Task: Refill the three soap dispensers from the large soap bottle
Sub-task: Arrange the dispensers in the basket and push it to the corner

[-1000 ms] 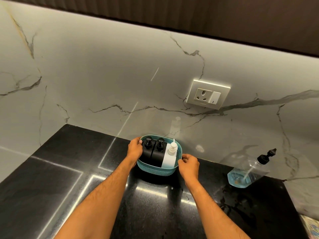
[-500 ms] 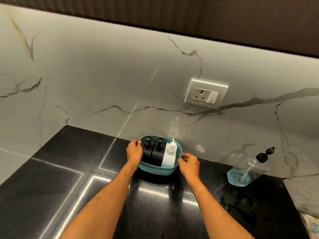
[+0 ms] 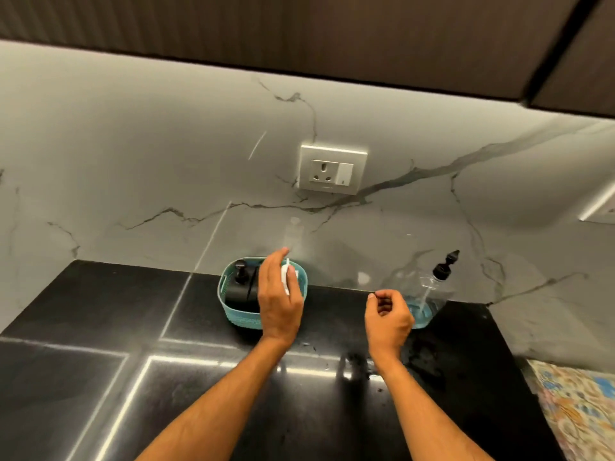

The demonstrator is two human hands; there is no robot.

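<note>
A teal basket [image 3: 229,315] stands at the back of the black counter [image 3: 100,327] against the wall. It holds two black pump dispensers [image 3: 240,288] and a white dispenser [image 3: 285,278]. My left hand [image 3: 278,301] reaches over the basket's right half, fingers stretched out, with the white pump showing between thumb and fingers. It covers most of the white dispenser and part of one black one. My right hand [image 3: 387,316] hovers loosely curled and holds nothing, just left of the large clear soap bottle [image 3: 424,291]. That bottle has a black pump and a little blue liquid at the bottom.
A wall socket with a switch [image 3: 332,169] sits on the marble backsplash above the basket. Wet smears [image 3: 422,354] mark the counter in front of the large bottle. A patterned cloth [image 3: 579,404] lies past the counter's right edge. Dark cabinets hang overhead.
Both hands have let go of the basket's sides. My left hand moved up over the white dispenser, and my right hand drew away to the right toward the large bottle. The view shifted.
</note>
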